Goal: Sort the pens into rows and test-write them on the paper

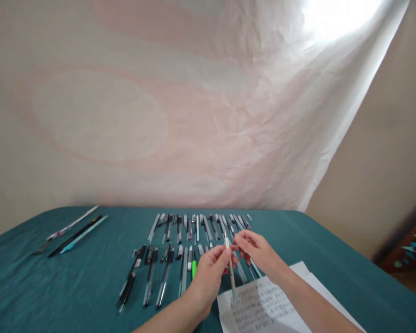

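Note:
My left hand (210,274) is closed round the upper part of a thin white pen (230,273), which points down toward a printed sheet of paper (260,305). Just to its right, my right hand (254,249) pinches its fingertips at the pen's top end. Both hands hover above a teal tablecloth (72,286). Behind and to the left of them lie two rows of several pens: a far row (197,226) and a near row (159,273) with a green-capped pen (194,268).
Three long pens (72,235) lie apart at the table's far left. A pale draped sheet (159,115) hangs behind the table. The table's right edge falls away toward a beige wall and a dark object with blue marks (414,240).

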Demonstrator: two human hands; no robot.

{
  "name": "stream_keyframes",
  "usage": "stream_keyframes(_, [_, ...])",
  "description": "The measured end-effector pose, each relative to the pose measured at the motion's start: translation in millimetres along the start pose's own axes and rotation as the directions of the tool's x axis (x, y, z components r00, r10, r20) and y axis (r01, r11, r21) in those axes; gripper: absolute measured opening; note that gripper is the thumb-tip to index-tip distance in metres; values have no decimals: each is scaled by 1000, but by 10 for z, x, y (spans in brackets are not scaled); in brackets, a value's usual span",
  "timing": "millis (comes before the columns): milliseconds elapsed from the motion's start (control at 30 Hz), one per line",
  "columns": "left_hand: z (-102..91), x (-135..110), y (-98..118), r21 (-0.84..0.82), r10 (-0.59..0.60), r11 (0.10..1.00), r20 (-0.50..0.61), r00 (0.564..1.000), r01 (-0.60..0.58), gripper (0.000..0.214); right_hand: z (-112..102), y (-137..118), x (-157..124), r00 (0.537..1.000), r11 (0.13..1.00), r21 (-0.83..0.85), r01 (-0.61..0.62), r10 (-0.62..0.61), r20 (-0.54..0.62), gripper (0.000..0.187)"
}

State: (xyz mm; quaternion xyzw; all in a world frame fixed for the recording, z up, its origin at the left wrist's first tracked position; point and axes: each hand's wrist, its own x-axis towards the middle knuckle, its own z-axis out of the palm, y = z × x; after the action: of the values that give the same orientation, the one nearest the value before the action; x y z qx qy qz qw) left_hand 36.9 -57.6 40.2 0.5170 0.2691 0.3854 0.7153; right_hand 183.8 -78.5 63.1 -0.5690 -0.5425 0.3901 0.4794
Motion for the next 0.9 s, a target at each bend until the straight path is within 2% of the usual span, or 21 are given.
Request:
stream_keyframes(100, [96,-83,-53,22,-49,999,60,997,48,32,43,-12,-24,1000,992,124,-18,21,-20,30])
stream_keyframes(200, [141,-135,-97,21,-81,997,71,994,80,31,74,-15,-52,998,982,176,-67,67,5,30])
stream_keyframes(433, [115,-116,-155,-70,-78,994,136,988,88,38,15,12,-33,986,959,239,-150,126,111,33])
stream_keyframes(567, [100,-84,-202,-153,-91,982,113,989,108,36,36,36,-23,975,926,321,-200,156,160,39])
stream_keyframes(667, [90,-64,-222,-192,-93,975,89,992,108,37,55,69,-30,974,929,310,-200,154,167,39])
stream_keyframes(833, [85,-66,-208,-139,-73,987,93,993,85,40,23,101,-28,981,950,253,-182,157,117,35])
stream_keyframes(900, [84,-71,-199,-122,-63,990,97,993,75,40,10,89,-21,976,941,281,-187,145,164,34])
